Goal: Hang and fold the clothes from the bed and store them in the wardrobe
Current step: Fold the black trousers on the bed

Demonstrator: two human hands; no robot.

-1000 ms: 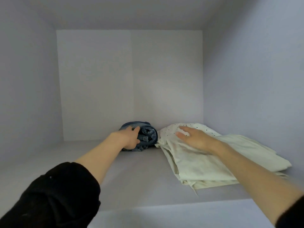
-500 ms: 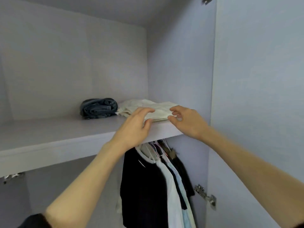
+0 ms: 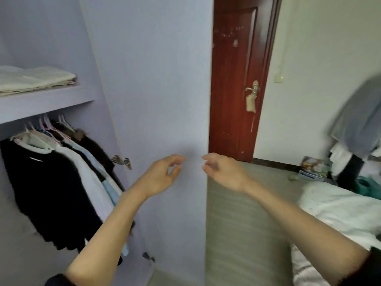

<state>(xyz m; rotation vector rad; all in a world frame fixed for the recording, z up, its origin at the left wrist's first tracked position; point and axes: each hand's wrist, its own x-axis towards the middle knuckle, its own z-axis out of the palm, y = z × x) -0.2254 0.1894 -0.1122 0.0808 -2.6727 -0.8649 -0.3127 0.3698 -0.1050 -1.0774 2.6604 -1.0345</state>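
Both hands are seen empty, mid-air, in front of the open wardrobe door (image 3: 156,89). Left hand (image 3: 162,175) is loosely curled, thumb and fingers apart, nothing gripped. Right hand (image 3: 223,172) likewise relaxed, fingers slightly bent, nothing held. The two are near each other but not touching.

A folded cream garment (image 3: 35,79) is lying on the wardrobe shelf (image 3: 45,102), w/ its edge close to the shelf front. Below the shelf, hung clothes (image 3: 53,178) (black, white, light blue) are seen on hangers, packed side by side.

Step in hand, as judged: one folded item is stored and the hands are free, so it's the gap btwn storing and fetching.

The bed (image 3: 338,209) is seen at the lower right, covered w/ white dotted bedding; whether more clothes are left on it can't be told, since most of it is out of view. A grey cloth (image 3: 360,120) and a mixed pile are seen at far right, blurred.

Next move, probably: the bed is to be approached, a garment picked up w/ both hands, and it's to be decided whether it gets a hanger or a fold. Free shelf space is likely needed beside the cream garment.
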